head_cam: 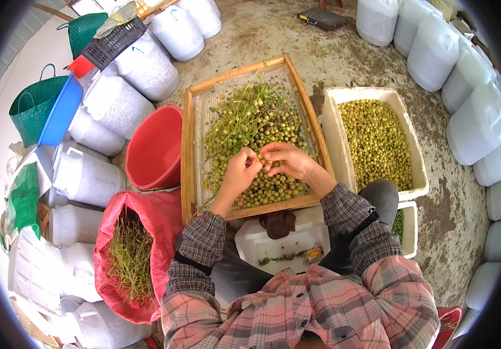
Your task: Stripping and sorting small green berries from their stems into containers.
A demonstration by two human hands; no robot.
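My left hand point(241, 172) and my right hand point(292, 161) meet over a wood-framed mesh screen point(188, 152). Between their fingertips is a small bunch of round yellow-green fruits point(268, 163). The left fingers pinch its near side; the right thumb and fingers curl around the other. Any stem there is too small to make out. On the mesh beneath lie many loose round fruits point(272, 194), with a heap of green stems bearing fruits point(246, 113) toward the far side.
Right of the screen stands a white foam box point(332, 126) of loose fruits point(374, 139). On the left are a red bucket point(150, 152) and a red woven sack point(163, 222) holding stripped stems point(130, 257). A white tub point(250, 235) sits below the screen; white plastic drums point(122, 104) line the left.
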